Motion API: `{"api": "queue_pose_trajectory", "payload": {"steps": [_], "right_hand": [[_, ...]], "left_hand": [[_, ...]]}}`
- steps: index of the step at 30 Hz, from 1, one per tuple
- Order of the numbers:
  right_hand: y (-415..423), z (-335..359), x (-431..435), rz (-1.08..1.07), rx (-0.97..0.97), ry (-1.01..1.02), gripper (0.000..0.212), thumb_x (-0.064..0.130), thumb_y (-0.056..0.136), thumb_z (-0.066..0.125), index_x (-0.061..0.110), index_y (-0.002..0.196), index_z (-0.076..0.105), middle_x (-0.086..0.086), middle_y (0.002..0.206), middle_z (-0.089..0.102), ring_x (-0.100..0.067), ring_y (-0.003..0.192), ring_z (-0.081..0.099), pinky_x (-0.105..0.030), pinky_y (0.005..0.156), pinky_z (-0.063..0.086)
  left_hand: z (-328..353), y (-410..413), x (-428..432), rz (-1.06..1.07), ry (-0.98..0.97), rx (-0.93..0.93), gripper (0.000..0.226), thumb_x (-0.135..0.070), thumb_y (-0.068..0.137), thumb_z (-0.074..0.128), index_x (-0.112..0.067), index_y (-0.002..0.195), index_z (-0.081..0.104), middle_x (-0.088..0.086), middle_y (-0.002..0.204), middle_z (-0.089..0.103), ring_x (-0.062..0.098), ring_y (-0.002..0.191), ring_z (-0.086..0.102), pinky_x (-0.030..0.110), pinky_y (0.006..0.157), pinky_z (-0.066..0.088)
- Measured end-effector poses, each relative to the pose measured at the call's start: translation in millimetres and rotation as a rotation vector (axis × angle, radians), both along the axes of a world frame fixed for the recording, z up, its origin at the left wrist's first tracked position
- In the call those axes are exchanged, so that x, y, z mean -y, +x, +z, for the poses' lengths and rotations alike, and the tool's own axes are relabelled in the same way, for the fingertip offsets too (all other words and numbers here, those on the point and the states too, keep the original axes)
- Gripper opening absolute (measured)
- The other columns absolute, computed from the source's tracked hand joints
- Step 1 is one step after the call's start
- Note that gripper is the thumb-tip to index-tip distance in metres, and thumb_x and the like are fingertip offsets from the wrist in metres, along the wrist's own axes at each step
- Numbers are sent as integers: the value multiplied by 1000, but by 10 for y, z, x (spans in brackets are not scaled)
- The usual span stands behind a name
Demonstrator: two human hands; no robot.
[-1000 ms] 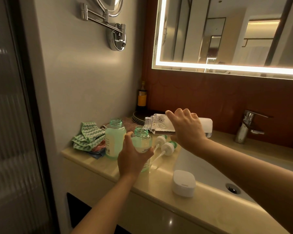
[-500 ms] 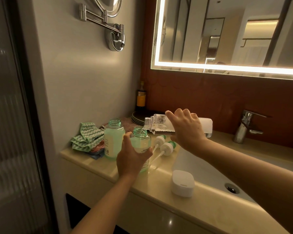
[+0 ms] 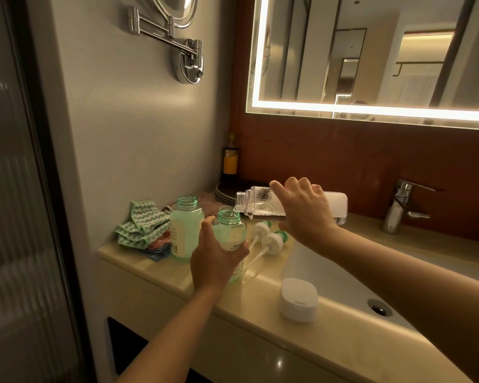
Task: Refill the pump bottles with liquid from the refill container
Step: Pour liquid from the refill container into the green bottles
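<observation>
Nothing shifted, right hand (image 3: 304,212) tips refill container (image 3: 257,202), left hand (image 3: 215,261) grips bottle (image 3: 230,234)

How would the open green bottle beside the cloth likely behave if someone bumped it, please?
The green bottle by the cloth looks nearly full, so probably fairly heavy and steady for its size. Its neck is uncapped, so tipping would likely spill it. It may slide on the glossy counter.
</observation>
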State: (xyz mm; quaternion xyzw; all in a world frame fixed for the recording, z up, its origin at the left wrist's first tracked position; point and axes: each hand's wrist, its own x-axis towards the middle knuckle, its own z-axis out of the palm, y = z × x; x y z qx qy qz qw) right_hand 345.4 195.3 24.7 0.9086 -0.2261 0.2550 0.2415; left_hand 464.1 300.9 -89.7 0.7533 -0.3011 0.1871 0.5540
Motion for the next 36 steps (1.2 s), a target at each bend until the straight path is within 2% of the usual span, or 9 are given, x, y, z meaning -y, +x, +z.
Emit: {"api": "queue_pose_trajectory", "payload": {"steps": [8, 19, 27, 33, 36], "right_hand": [[-3, 11, 2, 2, -1, -2, 68, 26, 79, 67, 20, 136, 30, -9, 122, 49, -26, 107, 46, -38, 90, 41], [5, 11, 3, -2, -4, -13, 68, 27, 79, 67, 20, 135, 30, -9, 121, 49, -26, 106, 46, -38, 89, 41], [3, 18, -3, 0, -2, -15, 67, 26, 79, 67, 19, 135, 30, -9, 121, 49, -26, 106, 46, -38, 89, 41], [2, 20, -4, 1, -4, -19, 66, 26, 80, 67, 19, 135, 30, -9, 121, 49, -26, 106, 46, -38, 90, 41], [-2, 20, -4, 0, 0, -17, 65, 25, 80, 66, 20, 134, 31, -9, 120, 49, -26, 106, 46, -38, 89, 41]], "left_hand": [[11, -15, -8, 2, -1, -1, 79, -54, 59, 71, -19, 121, 36, 5, 108, 61, 25, 89, 61, 26, 63, 39], [18, -25, -17, -11, -9, -13, 80, -58, 57, 68, -21, 120, 34, 4, 108, 61, 19, 85, 58, 24, 61, 38], [15, -20, -10, -1, 4, -18, 79, -55, 59, 71, -21, 120, 34, 5, 110, 61, 26, 89, 61, 30, 66, 47], [23, -25, -8, -3, 7, -22, 80, -55, 59, 71, -21, 122, 34, 5, 110, 61, 25, 88, 61, 27, 64, 42], [21, -26, -12, 0, 8, -14, 81, -56, 58, 69, -20, 122, 35, 6, 111, 60, 27, 90, 61, 30, 65, 44]]}}
